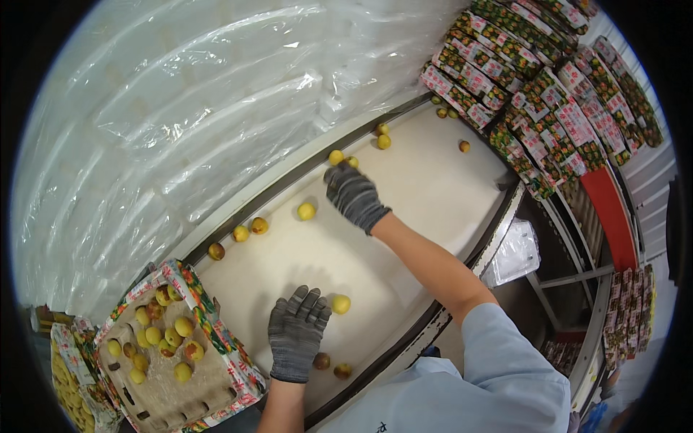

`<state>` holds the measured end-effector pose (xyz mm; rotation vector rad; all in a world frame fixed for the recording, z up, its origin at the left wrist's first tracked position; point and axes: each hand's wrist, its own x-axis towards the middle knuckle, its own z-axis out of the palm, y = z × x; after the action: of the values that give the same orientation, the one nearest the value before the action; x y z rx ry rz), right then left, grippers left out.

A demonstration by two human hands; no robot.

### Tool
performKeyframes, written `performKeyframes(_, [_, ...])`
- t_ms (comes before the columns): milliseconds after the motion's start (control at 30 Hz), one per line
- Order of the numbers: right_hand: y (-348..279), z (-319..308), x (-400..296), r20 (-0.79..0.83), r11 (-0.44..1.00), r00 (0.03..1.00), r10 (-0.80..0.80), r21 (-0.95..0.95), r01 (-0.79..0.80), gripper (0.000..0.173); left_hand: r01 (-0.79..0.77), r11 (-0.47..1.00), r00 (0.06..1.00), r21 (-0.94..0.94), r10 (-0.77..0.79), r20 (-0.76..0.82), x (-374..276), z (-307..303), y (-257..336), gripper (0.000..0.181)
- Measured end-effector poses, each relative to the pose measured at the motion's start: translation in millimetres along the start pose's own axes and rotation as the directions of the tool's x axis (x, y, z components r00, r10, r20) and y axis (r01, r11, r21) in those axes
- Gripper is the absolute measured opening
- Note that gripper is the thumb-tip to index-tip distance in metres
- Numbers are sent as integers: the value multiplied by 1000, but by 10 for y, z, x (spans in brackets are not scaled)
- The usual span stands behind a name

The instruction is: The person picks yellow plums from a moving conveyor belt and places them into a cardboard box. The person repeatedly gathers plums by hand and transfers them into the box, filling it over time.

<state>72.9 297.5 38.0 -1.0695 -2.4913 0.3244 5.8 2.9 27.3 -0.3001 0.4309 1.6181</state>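
My left hand (298,335), in a grey knitted glove, is over a pale sorting surface (411,178) with its fingers spread. A yellow-green jujube (340,304) lies just right of its fingertips, and brown-patched jujubes (342,371) lie near its wrist. My right hand (354,195), gloved alike, reaches to the far side with fingers curled down beside two jujubes (336,157). Its fingertips partly cover one of them, and the palm side is hidden, so its grip cannot be told. Another yellow jujube (306,211) rests to its left.
At lower left stands a printed carton (238,368) with several jujubes on its bottom. A dark rail (303,184) edges the surface, before stacked, plastic-wrapped white blocks (216,86). Stacked printed cartons (547,124) rise at upper right. A clear plastic tray (517,251) sits beyond the near edge.
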Motion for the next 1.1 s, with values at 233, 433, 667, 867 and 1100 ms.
performKeyframes(233, [-121, 95, 509, 312, 817, 949, -31, -539, 204, 32, 9, 1000, 1000, 26, -8, -28, 37, 35, 14, 48])
performKeyframes(433, [-387, 114, 539, 353, 894, 935, -18, -413, 173, 30, -48, 998, 999, 47, 47, 26, 28, 29, 66, 48])
performKeyframes(667, [-779, -597, -521, 566, 856, 693, -447, 495, 148, 40, -145, 989, 989, -8, 145, 6, -24, 323, -84, 50])
performKeyframes(867, [-87, -361, 37, 177, 988, 979, 105, -131, -82, 43, -111, 989, 991, -101, 118, 69, -62, 315, -136, 44])
performKeyframes(1100, [103, 19, -113, 210, 984, 978, -3, 176, -35, 33, -122, 990, 992, -68, 122, 2, -12, 212, -68, 43])
